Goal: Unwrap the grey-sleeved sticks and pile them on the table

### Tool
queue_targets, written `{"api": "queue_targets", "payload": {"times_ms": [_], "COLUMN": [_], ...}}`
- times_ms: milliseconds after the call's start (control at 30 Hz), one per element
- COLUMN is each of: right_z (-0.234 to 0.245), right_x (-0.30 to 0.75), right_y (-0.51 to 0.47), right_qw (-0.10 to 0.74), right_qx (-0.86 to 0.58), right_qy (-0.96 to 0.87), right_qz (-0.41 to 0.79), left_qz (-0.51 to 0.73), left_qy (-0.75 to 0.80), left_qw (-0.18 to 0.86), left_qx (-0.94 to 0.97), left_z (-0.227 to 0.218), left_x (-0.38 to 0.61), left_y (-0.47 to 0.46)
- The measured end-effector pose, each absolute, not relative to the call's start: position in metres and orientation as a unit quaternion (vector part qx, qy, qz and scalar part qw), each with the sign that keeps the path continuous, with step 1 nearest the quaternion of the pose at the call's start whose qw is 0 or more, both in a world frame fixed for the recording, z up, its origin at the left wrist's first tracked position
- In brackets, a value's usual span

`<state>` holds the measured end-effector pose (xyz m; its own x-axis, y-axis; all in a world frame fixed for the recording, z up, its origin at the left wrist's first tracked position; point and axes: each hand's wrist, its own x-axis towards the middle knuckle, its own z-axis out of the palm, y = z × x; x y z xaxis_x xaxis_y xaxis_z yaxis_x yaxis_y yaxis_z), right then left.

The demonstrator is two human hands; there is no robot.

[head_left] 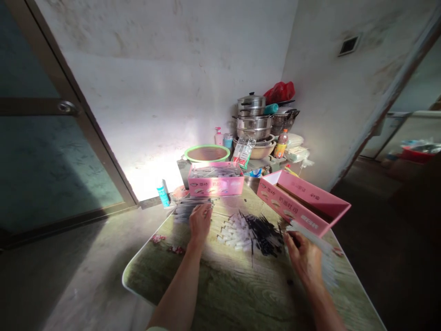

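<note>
My left hand point(200, 223) is over the left side of the table, its fingers drawn together beside a bundle of thin grey strips point(184, 210). What it pinches, if anything, is too small to make out. My right hand point(305, 257) is curled, thumb against fingers, at the right end of a loose pile of thin black sticks point(263, 230). Whatever lies in its grip cannot be made out. White short pieces point(234, 231) lie against the black pile's left side. Partly behind my right hand and wrist are clear, whitish strips point(327, 259).
A pink box point(216, 187) filled with greyish strips stands at the table's far edge. Another pink box point(292, 209), open-topped, sits at the right. The wood-patterned table point(234, 294) has a rounded left corner. Behind are stacked pots point(254, 126) and a green-rimmed round tray point(206, 147).
</note>
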<state>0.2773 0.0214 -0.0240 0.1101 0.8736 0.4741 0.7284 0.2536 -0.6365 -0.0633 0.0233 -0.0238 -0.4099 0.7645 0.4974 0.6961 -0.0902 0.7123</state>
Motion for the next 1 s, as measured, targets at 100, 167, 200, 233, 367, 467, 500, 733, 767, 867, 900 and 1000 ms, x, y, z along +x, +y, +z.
{"api": "queue_targets", "payload": {"times_ms": [100,167,200,233,367,467,500,733,767,867,900,1000], "right_z": [-0.029,-0.031,-0.031,-0.031,-0.031,-0.032,-0.032,-0.030,-0.029,-0.028,-0.027,-0.026], "right_x": [0.274,0.276,0.278,0.278,0.279,0.279,0.279,0.279,0.278,0.278,0.277,0.277], "right_y": [0.023,0.023,0.024,0.024,0.025,0.025,0.025,0.024,0.024,0.024,0.024,0.024], "right_qw": [0.421,0.415,0.414,0.413,0.410,0.414,0.416,0.416,0.418,0.426,0.429,0.432], "right_qx": [-0.602,-0.607,-0.608,-0.609,-0.609,-0.610,-0.610,-0.610,-0.609,-0.608,-0.609,-0.609], "right_qy": [-0.674,-0.674,-0.673,-0.673,-0.675,-0.671,-0.670,-0.670,-0.670,-0.665,-0.663,-0.661], "right_qz": [0.081,0.076,0.075,0.073,0.072,0.078,0.079,0.076,0.077,0.077,0.075,0.075], "left_qz": [0.499,0.488,0.479,0.466,0.421,0.407,0.406,0.428,0.429,0.421,0.419,0.425], "left_qy": [0.753,0.797,0.815,0.830,0.861,0.866,0.865,0.853,0.853,0.850,0.847,0.829], "left_qw": [-0.053,-0.069,-0.063,-0.055,-0.026,-0.008,-0.005,-0.006,-0.004,0.007,0.011,0.023], "left_qx": [0.426,0.349,0.320,0.300,0.285,0.292,0.295,0.297,0.297,0.315,0.326,0.364], "left_z": [-0.023,-0.025,-0.027,-0.030,-0.038,-0.040,-0.039,-0.038,-0.039,-0.041,-0.042,-0.042], "left_x": [-0.104,-0.128,-0.138,-0.145,-0.154,-0.150,-0.149,-0.146,-0.146,-0.146,-0.146,-0.146], "left_y": [0.018,0.011,0.008,0.005,-0.001,-0.001,0.000,0.001,0.001,0.003,0.004,0.007]}}
